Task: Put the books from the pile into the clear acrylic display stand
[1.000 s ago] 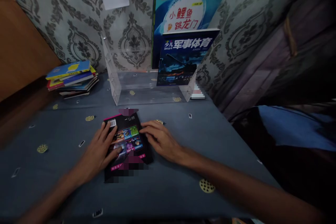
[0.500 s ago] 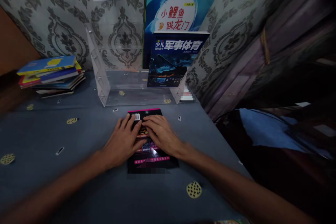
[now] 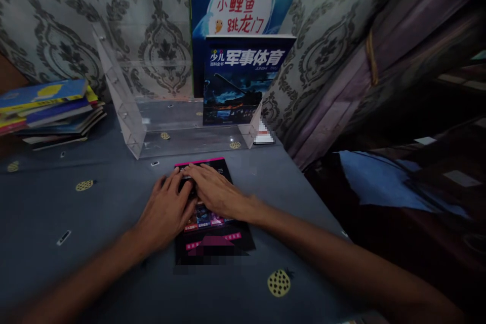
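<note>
A dark book with pink stripes and small pictures (image 3: pixel 218 221) lies flat on the table in front of me, its lower edge blurred out. My left hand (image 3: pixel 165 205) rests on the book's left side, palm down, fingers slightly bent and apart. Over the upper part of the cover lies my right hand (image 3: pixel 216 190), fingers stretched toward the left and touching or nearly touching the left fingers. Neither hand grips anything. Part of the cover is hidden under both hands.
Behind the book stands a clear acrylic rack (image 3: pixel 129 126) holding a dark blue book (image 3: pixel 237 81) and a taller teal book (image 3: pixel 201 5). Several books are stacked (image 3: pixel 56 111) at the left. Patterned curtains (image 3: pixel 167 45) hang behind; the table edge (image 3: pixel 322 197) runs along the right.
My right hand has slid left across the top of the book, covering its barcode and coming closer to my left hand. The view has shifted slightly to the right.
</note>
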`<state>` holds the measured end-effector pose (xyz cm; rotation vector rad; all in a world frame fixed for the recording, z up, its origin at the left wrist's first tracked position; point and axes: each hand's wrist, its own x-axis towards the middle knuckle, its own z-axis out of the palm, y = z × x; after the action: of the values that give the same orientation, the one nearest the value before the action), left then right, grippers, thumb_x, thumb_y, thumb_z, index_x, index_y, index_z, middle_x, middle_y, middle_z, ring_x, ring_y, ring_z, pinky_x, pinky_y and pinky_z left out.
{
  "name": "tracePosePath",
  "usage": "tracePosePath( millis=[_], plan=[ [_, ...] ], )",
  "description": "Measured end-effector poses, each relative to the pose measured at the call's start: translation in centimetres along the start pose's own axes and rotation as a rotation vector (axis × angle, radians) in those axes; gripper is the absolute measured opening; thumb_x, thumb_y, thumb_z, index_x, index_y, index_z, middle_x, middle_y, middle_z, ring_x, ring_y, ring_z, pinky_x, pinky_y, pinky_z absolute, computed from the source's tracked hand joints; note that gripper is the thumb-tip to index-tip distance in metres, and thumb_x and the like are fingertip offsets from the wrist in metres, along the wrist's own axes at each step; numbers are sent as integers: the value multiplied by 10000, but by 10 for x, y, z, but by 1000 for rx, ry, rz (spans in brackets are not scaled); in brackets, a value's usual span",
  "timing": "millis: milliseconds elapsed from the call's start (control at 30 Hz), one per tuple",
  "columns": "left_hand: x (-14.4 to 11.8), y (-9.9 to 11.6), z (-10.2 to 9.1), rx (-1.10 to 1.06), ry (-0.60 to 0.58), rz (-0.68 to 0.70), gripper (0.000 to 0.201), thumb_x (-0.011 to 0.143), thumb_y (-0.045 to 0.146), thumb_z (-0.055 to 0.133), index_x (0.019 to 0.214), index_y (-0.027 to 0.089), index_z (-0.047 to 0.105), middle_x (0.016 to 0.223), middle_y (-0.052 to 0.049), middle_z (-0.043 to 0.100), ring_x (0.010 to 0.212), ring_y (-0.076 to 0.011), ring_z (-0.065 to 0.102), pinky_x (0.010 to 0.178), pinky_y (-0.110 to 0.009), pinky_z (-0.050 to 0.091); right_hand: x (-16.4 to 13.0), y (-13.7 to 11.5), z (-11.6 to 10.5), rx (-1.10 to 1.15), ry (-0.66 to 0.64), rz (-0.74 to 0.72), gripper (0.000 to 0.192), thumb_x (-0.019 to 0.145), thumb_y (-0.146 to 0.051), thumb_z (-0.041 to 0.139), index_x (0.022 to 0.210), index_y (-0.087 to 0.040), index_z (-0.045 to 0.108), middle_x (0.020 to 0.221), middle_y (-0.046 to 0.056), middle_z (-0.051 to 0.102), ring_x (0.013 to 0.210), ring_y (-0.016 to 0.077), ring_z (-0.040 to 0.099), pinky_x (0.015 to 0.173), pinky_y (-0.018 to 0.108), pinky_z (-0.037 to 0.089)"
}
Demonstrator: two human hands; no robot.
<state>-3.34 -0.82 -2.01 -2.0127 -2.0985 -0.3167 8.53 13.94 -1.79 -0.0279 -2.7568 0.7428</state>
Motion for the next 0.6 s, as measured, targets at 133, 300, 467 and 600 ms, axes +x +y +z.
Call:
tracePosePath(
  millis=[133, 300, 467, 600],
  plan=[
    [-1, -1, 2, 42, 14, -2, 431, 1054, 382, 336, 1333, 136, 552, 1399, -212, 577, 1381, -380, 492, 1051, -577, 457, -5, 3, -4, -36, 37, 58, 378, 958, -77, 480, 1327, -155, 504, 1401, 159, 603, 1365, 239, 526, 1181, 497, 403],
    [-2, -1, 5, 27, 7, -19, 457, 1053, 414, 336, 1345, 145, 561, 1414, -210, 575, 1385, -381, 494, 1068, -583, 449, -17, 11, -11, -76, 99, 98, 332, 1001, -168, 482, 1329, -134, 528, 1371, 183, 630, 1335, 269, 561, 1142, 529, 442],
    [-2, -1, 5, -12, 5, -38, 474, 1056, 429, 322, 1360, 150, 555, 1433, -206, 562, 1394, -374, 479, 1086, -595, 435, -32, 28, -16, -130, 135, 156, 400, 1012, -218, 477, 1408, -172, 499, 1435, 168, 602, 1364, 279, 547, 1177, 578, 389],
    [-3, -1, 6, -7, 11, -39, 455, 1055, 415, 332, 1366, 160, 545, 1444, -190, 555, 1409, -361, 467, 1098, -581, 431, -41, 39, -22, -136, 155, 210, 417, 1018, -251, 467, 1430, -192, 486, 1468, 162, 577, 1376, 292, 536, 1170, 603, 383]
  ],
)
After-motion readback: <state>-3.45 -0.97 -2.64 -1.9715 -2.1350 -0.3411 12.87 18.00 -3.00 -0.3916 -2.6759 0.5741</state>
